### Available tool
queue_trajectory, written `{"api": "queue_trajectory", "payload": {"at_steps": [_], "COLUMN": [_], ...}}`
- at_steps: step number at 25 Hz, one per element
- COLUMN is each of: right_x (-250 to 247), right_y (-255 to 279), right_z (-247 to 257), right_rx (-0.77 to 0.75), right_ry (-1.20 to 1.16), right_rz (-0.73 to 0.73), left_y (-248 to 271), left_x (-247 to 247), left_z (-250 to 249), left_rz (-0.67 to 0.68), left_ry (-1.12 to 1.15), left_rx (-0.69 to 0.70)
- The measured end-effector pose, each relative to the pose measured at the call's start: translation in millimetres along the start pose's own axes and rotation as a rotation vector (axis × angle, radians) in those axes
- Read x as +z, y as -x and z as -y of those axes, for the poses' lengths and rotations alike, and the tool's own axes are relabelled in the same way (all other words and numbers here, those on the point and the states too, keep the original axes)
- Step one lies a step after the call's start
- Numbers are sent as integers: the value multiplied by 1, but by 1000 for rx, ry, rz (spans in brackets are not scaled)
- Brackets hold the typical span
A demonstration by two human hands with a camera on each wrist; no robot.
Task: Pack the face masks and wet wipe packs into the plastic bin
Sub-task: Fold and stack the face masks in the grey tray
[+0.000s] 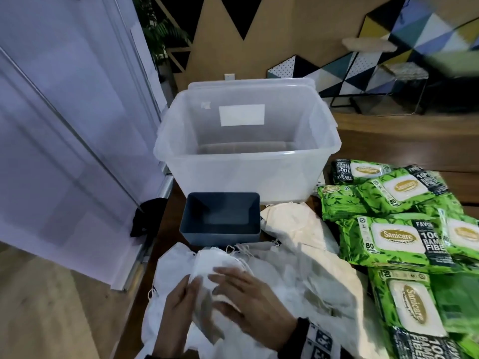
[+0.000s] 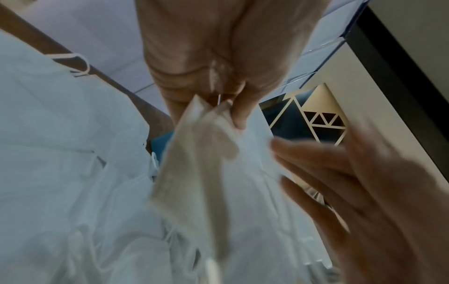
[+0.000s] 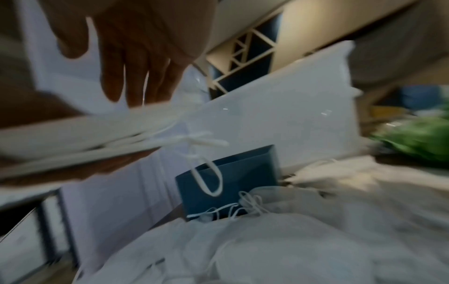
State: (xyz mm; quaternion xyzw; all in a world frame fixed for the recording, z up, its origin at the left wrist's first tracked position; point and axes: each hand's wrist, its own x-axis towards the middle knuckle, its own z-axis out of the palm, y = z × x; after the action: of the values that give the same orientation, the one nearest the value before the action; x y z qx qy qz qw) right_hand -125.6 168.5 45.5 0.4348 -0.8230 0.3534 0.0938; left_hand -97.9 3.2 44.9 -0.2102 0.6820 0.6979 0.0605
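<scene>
A small stack of white face masks (image 1: 215,260) is lifted just above the loose mask pile (image 1: 298,281) at the table's front. My left hand (image 1: 193,281) pinches the stack's near edge between thumb and fingers, seen close in the left wrist view as hand (image 2: 226,109) on stack (image 2: 199,153). My right hand (image 1: 223,275) lays straight fingers on top of the stack; the right wrist view shows those fingers (image 3: 136,86) over the stack (image 3: 85,134). The clear plastic bin (image 1: 243,154) stands behind. Green wet wipe packs (image 1: 396,237) lie to the right.
A small dark-blue bin (image 1: 220,233) sits between the mask pile and the clear bin. A lid leans behind the clear bin. A white door and the table's left edge are to the left. Wipe packs cover the table's right side.
</scene>
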Motion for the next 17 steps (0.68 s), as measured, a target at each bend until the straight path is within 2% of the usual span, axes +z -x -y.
{"api": "queue_trajectory", "payload": {"at_steps": [2, 3, 4, 6, 8, 9, 12, 14, 17], "right_x": [-23, -32, -39, -39, -33, -31, -26, -21, -11], "right_y": [2, 4, 5, 5, 4, 5, 10, 11, 9], "right_z": [-20, -30, -40, -48, -47, -45, -47, -49, -47], "right_rx": [305, 461, 606, 784, 772, 763, 791, 789, 849], "right_ry": [-189, -299, -427, -722, -816, -817, -898, -965, -895], "right_rz": [-176, -240, -203, 40, 167, 168, 49, -35, -81], "left_y": [3, 3, 5, 5, 8, 7, 2, 0, -1], "left_x": [0, 4, 8, 17, 28, 30, 32, 33, 41], "left_z": [4, 2, -1, -4, -15, -17, -20, -15, -6], "left_rz": [-80, -71, -56, -7, 33, 30, 16, -13, -21], "left_ry": [-39, -3, -11, -71, -134, -156, -119, -78, -95], "left_rx": [-38, -38, -31, 7, 71, 90, 139, 111, 51]}}
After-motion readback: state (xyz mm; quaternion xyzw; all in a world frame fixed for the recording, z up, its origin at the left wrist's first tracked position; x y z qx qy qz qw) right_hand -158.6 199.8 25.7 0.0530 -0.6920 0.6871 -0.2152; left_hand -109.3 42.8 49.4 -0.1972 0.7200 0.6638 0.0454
